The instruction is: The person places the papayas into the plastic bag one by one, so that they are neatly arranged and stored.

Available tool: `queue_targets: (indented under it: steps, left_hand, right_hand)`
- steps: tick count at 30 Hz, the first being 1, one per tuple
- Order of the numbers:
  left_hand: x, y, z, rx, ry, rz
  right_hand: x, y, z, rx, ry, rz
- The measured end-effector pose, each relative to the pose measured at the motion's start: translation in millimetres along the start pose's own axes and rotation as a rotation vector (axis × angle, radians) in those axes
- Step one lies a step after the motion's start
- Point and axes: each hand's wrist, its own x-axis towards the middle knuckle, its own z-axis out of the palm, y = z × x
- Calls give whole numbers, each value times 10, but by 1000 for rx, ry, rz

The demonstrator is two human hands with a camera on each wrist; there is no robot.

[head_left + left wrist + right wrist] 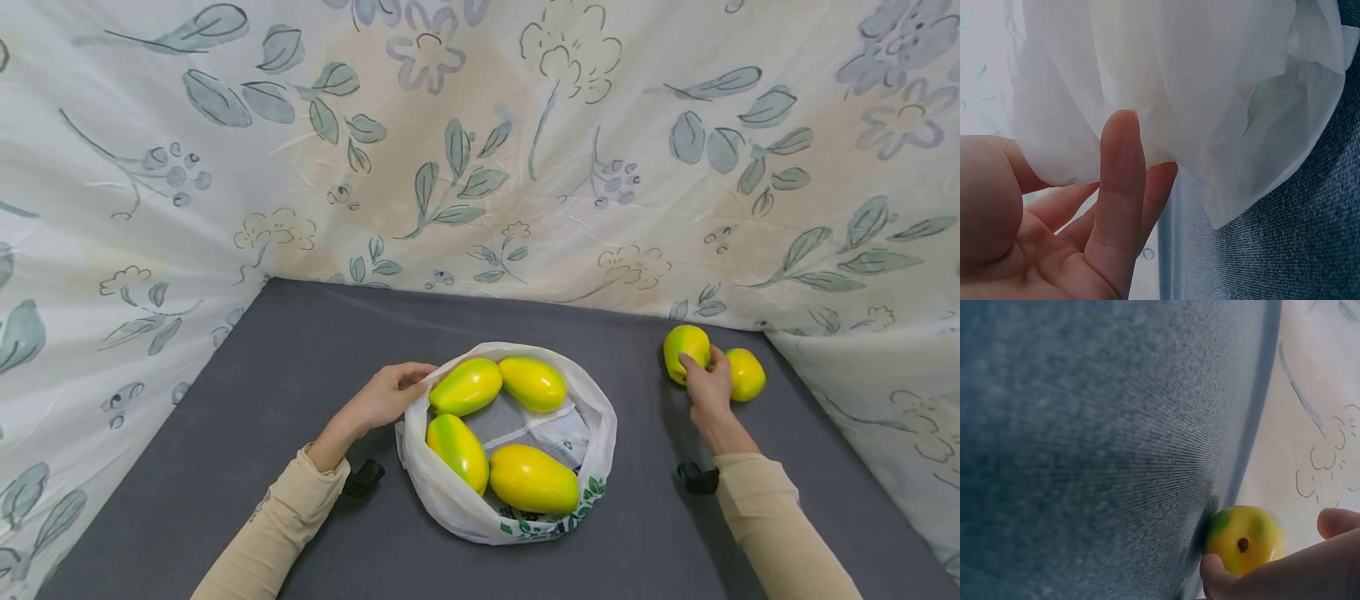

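Note:
A white plastic bag (pixel 603 408) stands wide open on the dark tabletop. Inside it lie several yellow-green papayas (pixel 533 479). My left hand (pixel 386 396) holds the bag's left rim; the left wrist view shows the thin plastic (pixel 1191 81) between its fingers. Far to the right, my right hand (pixel 708 385) grips a papaya (pixel 685 343), thumb on its near left side. In the right wrist view that papaya (pixel 1260 528) shows a brown stem spot and green patches. Another papaya (pixel 746 375) lies just right of this hand, partly behind it.
Grey cloth (pixel 300 350) covers the table. A floral curtain (pixel 465 150) hangs along the back and both sides. Dark straps sit at the left wrist (pixel 364 478) and the right wrist (pixel 697 478).

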Motion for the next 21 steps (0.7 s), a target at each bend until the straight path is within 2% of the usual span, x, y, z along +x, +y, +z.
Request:
queue_targets:
  steps: [6, 14, 21]
  left_hand:
    - [-1, -13, 0, -2, -1, 15]
    - [6, -25, 4, -29, -7, 4]
    - [-11, -23, -4, -37, -14, 27]
  right_hand:
    - [65, 20, 28, -75, -12, -77]
    - [76, 17, 83, -171, 43, -112]
    - [306, 147, 135, -226, 94, -156]
